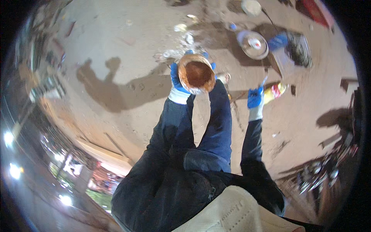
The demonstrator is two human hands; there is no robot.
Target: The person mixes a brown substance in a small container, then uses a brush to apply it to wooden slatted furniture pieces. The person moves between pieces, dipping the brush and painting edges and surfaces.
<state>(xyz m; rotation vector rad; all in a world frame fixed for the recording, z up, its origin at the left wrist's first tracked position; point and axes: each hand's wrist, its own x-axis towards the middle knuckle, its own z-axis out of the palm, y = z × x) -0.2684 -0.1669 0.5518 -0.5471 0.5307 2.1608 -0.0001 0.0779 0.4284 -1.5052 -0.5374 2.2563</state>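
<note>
In my left hand (176, 79), gloved in blue and white, rests a round bowl-like piece (196, 73) with a pale, rough rim and a reddish-brown hollow inside. Blue fingertips curl up around its sides from beneath. My right hand (255, 99), gloved the same way, is out to the right, closed around a thin bluish-grey tool (264, 80); its kind is too blurred to tell. Just beyond that hand is a bottle (275, 91) with yellowish contents and a red label. Whether the hand touches the bottle, I cannot tell.
A round, pale container (253, 45) stands at the far right, with a blue object (278, 41) and a dark ribbed bundle (299, 49) beside it. Whitish scraps (188, 38) litter the ground beyond the bowl. Metallic clutter (319, 174) lies at the lower right.
</note>
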